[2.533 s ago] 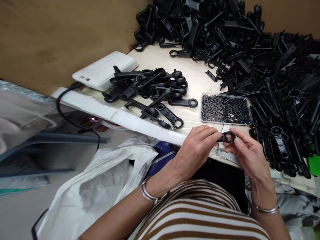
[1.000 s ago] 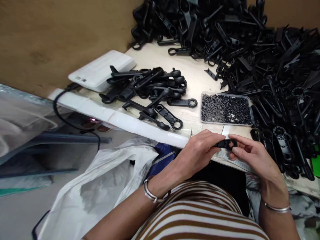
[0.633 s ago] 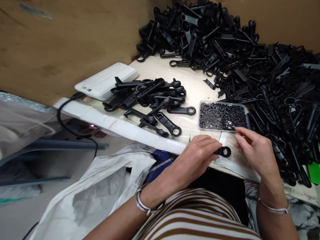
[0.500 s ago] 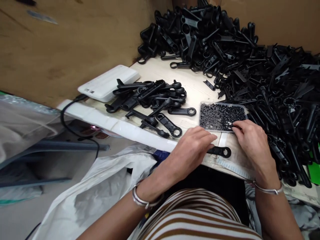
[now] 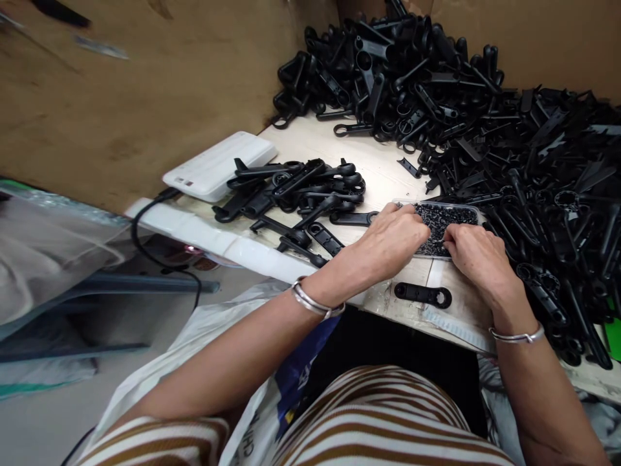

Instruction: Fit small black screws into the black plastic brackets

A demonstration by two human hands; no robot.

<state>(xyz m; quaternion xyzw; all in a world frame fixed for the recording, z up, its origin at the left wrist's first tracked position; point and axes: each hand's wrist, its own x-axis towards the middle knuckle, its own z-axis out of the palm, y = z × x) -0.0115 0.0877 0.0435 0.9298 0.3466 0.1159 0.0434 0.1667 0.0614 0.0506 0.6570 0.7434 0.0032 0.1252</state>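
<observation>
A clear shallow box (image 5: pixel 478 210) full of tiny dark screw-like pieces (image 5: pixel 439 217) sits near the front of the table. Over its left part is my left hand (image 5: pixel 392 236), fingers curled down among the pieces, their tips hidden. At the box's front right, my right hand (image 5: pixel 480 259) pinches thumb and fingertips together; whatever is between them is too small to make out. Just in front of the box, a flat black plastic arm (image 5: pixel 423 294) with a ring at its right end lies on the table, touched by neither hand.
A small heap of black plastic arms (image 5: pixel 301 188) lies to the left, beside a white power bank (image 5: pixel 220 167) with a black cable (image 5: pixel 140 239). Big piles of black parts (image 5: pixel 378 84) fill the back and right. A white plastic bag (image 5: pixel 194 349) hangs below the front edge.
My left hand has let go of the flat black arm and moved up and forward to the box. My right hand has shifted slightly left along the box's front.
</observation>
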